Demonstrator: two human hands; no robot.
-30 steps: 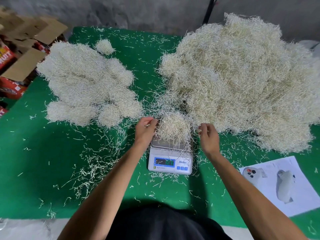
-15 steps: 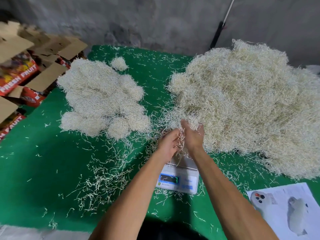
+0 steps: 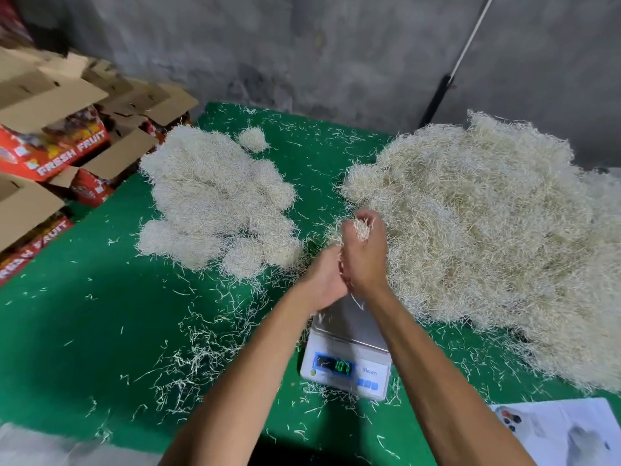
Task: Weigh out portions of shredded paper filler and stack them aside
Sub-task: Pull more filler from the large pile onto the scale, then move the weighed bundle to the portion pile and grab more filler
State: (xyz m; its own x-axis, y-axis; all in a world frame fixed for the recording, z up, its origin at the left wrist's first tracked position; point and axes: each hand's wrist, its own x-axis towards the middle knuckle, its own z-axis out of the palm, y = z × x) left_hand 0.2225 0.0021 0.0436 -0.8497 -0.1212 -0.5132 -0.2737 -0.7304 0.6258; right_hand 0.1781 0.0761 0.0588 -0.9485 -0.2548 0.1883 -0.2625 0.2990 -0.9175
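**Hands and weighed portion: lifted off scale**

Right hand: curled round a wad of shredded paper, strands showing between thumb and fingers. Left hand: pressed against the right from the side, fingers folded under the same wad. The portion is held just above and beyond the scale, whose steel pan is seen bare apart from a few stray strands; the display is lit, its digits too blurred to be trusted.

Stock heap: loose, large, on the right of the green table, touching the scale's far side.

Finished portions: balled clumps grouped on the left, one small ball set apart behind them.

Handling, as judged: very light, springy, soft; easily compressed but prone to shedding, as the scattered strands near the scale suggest. The wad is best cupped from below and squeezed from both sides, never pinched by its fringe.

Also present: cartons off the left edge; printed sheet at lower right.
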